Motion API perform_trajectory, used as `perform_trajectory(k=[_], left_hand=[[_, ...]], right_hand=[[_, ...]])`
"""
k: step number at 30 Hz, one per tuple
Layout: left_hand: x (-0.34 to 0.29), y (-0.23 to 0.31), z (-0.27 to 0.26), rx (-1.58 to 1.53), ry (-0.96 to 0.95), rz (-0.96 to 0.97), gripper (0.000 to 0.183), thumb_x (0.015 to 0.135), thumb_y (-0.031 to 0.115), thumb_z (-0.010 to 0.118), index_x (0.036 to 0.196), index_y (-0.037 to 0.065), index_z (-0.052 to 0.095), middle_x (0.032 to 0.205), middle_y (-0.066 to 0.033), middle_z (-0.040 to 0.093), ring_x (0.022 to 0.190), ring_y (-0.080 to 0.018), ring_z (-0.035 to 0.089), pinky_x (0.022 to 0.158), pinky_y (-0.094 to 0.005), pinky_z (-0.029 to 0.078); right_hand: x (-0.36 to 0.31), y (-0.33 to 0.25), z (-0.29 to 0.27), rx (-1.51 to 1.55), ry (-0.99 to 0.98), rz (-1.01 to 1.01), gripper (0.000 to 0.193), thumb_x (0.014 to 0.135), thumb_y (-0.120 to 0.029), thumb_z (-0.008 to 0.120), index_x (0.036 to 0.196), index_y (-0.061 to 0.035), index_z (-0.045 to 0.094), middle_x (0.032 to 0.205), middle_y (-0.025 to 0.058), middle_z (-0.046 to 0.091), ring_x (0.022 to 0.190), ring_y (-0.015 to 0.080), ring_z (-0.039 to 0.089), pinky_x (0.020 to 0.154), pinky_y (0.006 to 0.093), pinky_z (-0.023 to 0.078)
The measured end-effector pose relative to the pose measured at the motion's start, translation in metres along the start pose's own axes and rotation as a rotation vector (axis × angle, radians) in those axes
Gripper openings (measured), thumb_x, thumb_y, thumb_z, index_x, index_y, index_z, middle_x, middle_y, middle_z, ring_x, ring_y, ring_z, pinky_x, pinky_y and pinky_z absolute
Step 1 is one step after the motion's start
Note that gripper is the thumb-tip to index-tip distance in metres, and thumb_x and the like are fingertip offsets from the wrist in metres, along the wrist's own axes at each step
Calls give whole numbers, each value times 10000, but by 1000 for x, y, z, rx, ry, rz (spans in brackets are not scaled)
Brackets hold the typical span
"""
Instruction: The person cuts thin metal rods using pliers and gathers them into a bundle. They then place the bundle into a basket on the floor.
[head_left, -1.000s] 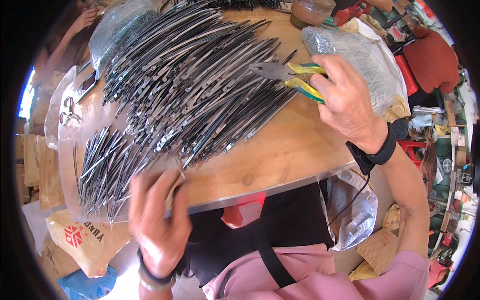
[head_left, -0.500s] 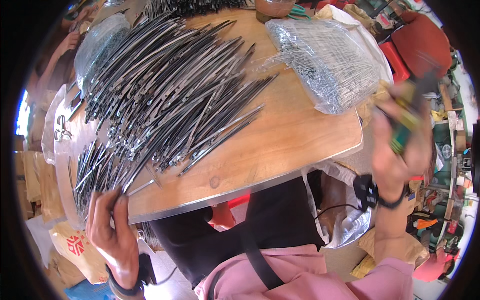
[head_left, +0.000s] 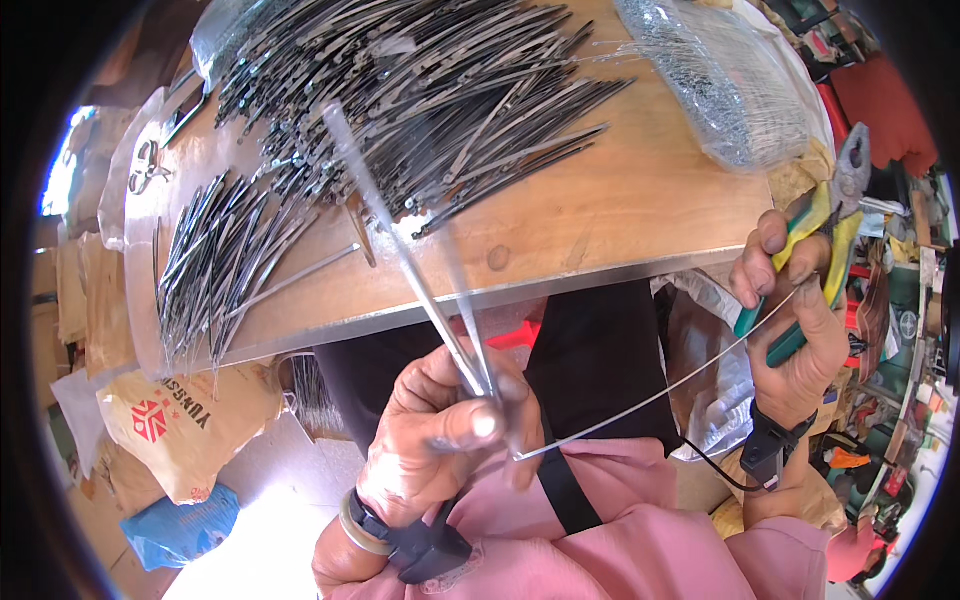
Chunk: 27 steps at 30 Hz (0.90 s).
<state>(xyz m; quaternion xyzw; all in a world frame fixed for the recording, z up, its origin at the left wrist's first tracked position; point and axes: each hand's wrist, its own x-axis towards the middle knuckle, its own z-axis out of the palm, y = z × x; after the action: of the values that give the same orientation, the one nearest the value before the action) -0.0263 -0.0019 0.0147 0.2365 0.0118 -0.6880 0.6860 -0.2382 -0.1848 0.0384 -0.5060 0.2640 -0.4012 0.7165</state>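
Plainly, the metal strips (head_left: 400,255) are long, slim and flat, silvery grey and smeared by motion; two can be made out, splayed in a narrow V. They slant up from the person's left hand (head_left: 440,430), in front of the lap, and their far ends cross the view of the bench (head_left: 600,215) and its dark pile of strips (head_left: 430,110). The left hand's grip is closed on their lower ends, between thumb and fingers.

The right hand (head_left: 815,345) has its grip wrapped round pliers (head_left: 848,190) with yellow and green handles, their grey nose pointing up. A thin pale wire (head_left: 665,391) bows from this hand's fingers down to the left hand, where its end is bent; blur hides whether the left fingers touch it.

Half a second ago the left hand was at the near edge of the bench, beside the smaller bundle (head_left: 215,260); now it is over the lap, right of that bundle, with the strips raised. The right hand and pliers, then a blur past the bench's right end, now show sharply, and the wire spanning toward the left hand has come into sight.
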Motion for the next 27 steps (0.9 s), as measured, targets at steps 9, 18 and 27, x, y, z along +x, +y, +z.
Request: perform_trajectory(k=[9, 18, 27], left_hand=[[-11, -1, -8, 728, 305, 174, 155, 842, -54, 677, 990, -64, 636, 789, -162, 689, 525, -104, 532, 485, -213, 418], [14, 16, -19, 1343, 114, -48, 106, 869, -19, 664, 960, -68, 641, 779, -94, 696, 668, -98, 610, 652, -224, 494], [20, 17, -15, 972, 229, -238, 61, 943, 32, 612, 977, -18, 622, 692, 9, 614, 574, -23, 409, 513, -192, 328]], right_hand=[[5, 11, 6, -346, -149, -172, 227, 844, -156, 726, 952, 17, 626, 1064, 155, 542, 887, 176, 523, 782, 307, 436], [4, 41, 28, -663, -152, -110, 132, 743, -37, 767, 846, -25, 686, 909, 121, 647, 830, 226, 635, 719, 321, 495], [7, 54, 21, -585, -206, 69, 118, 776, -45, 764, 857, -12, 685, 942, 99, 638, 849, 196, 633, 770, 301, 484]])
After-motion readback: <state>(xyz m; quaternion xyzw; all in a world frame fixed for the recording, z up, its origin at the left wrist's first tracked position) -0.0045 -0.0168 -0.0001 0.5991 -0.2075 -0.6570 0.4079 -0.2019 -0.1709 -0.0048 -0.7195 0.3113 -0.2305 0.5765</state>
